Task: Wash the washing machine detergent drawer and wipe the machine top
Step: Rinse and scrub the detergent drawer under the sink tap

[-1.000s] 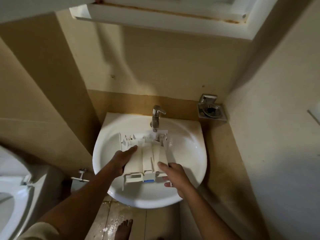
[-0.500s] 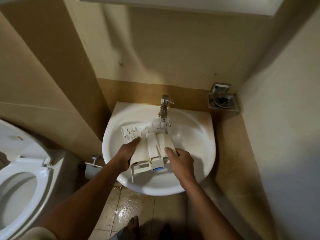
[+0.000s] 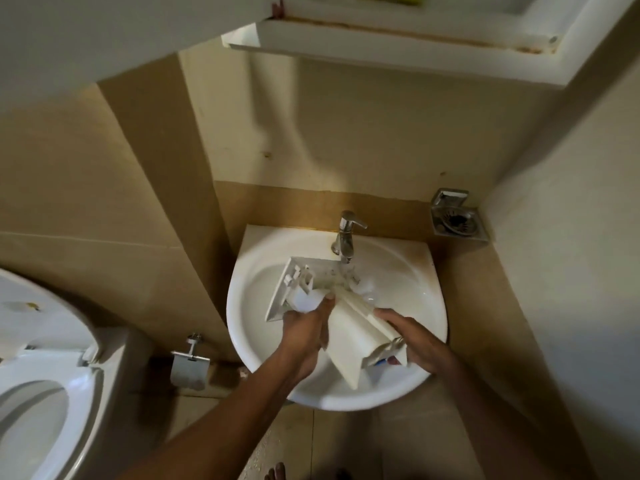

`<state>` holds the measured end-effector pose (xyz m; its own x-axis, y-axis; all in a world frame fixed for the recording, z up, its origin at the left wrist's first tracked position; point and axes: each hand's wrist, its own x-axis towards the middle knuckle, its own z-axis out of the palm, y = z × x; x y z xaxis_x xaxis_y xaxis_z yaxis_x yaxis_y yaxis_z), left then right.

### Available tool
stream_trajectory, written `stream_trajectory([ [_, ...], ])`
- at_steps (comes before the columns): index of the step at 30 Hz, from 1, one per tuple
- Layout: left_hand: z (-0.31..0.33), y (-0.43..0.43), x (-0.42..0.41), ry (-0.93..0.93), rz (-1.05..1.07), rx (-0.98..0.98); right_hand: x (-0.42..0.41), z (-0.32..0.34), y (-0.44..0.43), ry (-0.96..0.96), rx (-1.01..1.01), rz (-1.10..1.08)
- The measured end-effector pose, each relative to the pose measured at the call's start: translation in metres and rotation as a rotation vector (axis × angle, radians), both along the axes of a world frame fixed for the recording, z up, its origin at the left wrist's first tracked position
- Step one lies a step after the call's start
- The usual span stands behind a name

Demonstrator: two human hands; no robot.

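Note:
The white plastic detergent drawer (image 3: 349, 327) lies tilted in the white wash basin (image 3: 256, 341), its far end under the chrome tap (image 3: 344, 235), where water splashes on it. My left hand (image 3: 304, 327) grips the drawer's left side, thumb on top. On the drawer's near right end, by a small blue part, my right hand (image 3: 412, 337) curls its fingers round the edge. The washing machine is not in view.
A toilet (image 3: 38, 386) with raised lid stands at the left. A chrome paper holder (image 3: 189, 363) hangs on the wall beside the basin. A metal soap dish (image 3: 457, 220) sits in the right corner. A white shelf (image 3: 398, 32) hangs overhead. Bare toes (image 3: 275, 471) show on the wet floor tiles.
The drawer has been turned and tipped, its near end swung right and its far end brought under the tap. Both hands shifted with it, the right one lower and farther right.

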<state>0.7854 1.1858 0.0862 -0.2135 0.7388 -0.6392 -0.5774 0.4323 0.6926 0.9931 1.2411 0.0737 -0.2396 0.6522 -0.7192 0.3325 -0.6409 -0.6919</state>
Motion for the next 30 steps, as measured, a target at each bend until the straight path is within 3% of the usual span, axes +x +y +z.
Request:
stream_trajectory([
  [4, 0.003, -0.015, 0.024, -0.259, 0.072, 0.212, 0.015, 0.004, 0.011, 0.152, -0.093, -0.044],
  [7, -0.003, -0.023, 0.027, -0.335, 0.093, 0.29, 0.009, 0.01, 0.015, 0.079, -0.055, 0.039],
  [14, -0.015, -0.027, 0.044, 0.065, 0.096, 0.322, -0.047, 0.018, 0.032, -0.042, 0.1, 0.245],
  [20, -0.02, -0.018, 0.065, 0.486, 0.097, 0.273, -0.058, 0.032, 0.058, 0.368, 0.07, 0.049],
  [24, -0.034, -0.018, 0.058, 0.62, 0.064, 0.274, -0.059, 0.031, 0.062, 0.44, 0.04, 0.164],
  [27, -0.038, -0.029, 0.036, 0.733, -0.125, 0.242, -0.049, 0.022, 0.063, 0.454, 0.031, 0.226],
  [29, -0.039, -0.037, 0.014, 0.667, -0.137, 0.181, -0.04, 0.017, 0.062, 0.498, -0.008, 0.195],
  [30, -0.039, -0.038, 0.003, 0.541, -0.025, 0.129, -0.036, 0.015, 0.063, 0.506, -0.026, 0.189],
])
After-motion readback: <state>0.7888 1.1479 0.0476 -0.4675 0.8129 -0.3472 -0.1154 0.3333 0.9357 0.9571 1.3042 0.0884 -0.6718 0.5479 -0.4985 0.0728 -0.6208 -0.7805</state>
